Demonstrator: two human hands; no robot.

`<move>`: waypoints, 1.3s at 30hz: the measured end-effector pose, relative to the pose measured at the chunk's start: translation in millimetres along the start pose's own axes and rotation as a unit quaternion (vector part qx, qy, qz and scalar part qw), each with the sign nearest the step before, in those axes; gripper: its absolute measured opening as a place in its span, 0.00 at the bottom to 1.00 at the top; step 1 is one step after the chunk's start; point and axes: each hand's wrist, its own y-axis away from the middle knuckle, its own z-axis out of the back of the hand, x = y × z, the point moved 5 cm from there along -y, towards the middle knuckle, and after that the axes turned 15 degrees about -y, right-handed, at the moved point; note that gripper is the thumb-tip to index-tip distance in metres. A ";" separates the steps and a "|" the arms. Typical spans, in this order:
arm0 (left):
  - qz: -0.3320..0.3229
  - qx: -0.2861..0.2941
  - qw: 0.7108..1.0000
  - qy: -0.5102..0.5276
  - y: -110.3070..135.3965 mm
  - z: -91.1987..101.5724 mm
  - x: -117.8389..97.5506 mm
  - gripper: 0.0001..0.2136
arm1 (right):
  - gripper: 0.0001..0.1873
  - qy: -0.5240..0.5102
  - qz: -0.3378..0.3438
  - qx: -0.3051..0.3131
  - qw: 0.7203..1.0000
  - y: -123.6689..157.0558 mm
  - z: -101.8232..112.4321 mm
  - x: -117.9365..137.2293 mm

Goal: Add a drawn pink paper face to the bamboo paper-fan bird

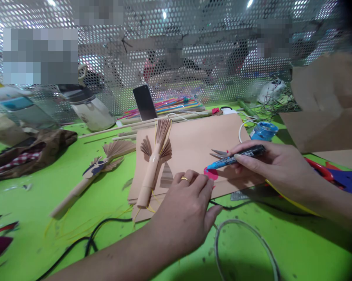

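Note:
My right hand (258, 162) is closed around a blue-and-black marker pen (237, 156), its tip pointing left at a small round pinkish-red piece (212, 174). Silver pointed blades (218, 153) show just behind the pen; whether my hand grips them too is unclear. On the brown paper sheets (199, 136) my left hand (190, 203) lies palm down, thumb apart, fingers beside the red piece. Left of it a rolled paper figure (152, 168) with pleated fans and yellow strings rests on the sheets. A striped paper triangle (166, 176) lies between figure and hand.
A second paper figure (90, 171) lies on the green table (111, 249). Behind are a phone (145, 102), a bottle (89, 109) and thin sticks (129, 127). A blue paint jar (264, 131) and red-and-blue scissors (336, 175) stand to the right. Black cable (105, 221) crosses the front.

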 end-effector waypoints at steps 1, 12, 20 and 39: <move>0.000 0.000 1.000 0.000 0.1 -0.1 0.0 0.19 | 0.16 -0.003 0.003 -0.004 1.000 0.2 -0.2 1.2; -0.004 0.000 1.000 -0.006 0.6 -1.2 -0.5 0.20 | 0.15 0.007 0.025 0.016 1.000 -3.2 -7.4 1.9; -0.004 -0.003 1.000 -0.007 0.6 -1.5 -0.6 0.19 | 0.15 0.003 0.017 0.015 1.000 -3.2 -7.6 1.1; -0.004 -0.007 1.000 -0.011 0.8 -1.7 0.2 0.19 | 0.14 0.036 0.028 -0.008 0.999 -3.5 0.0 -2.3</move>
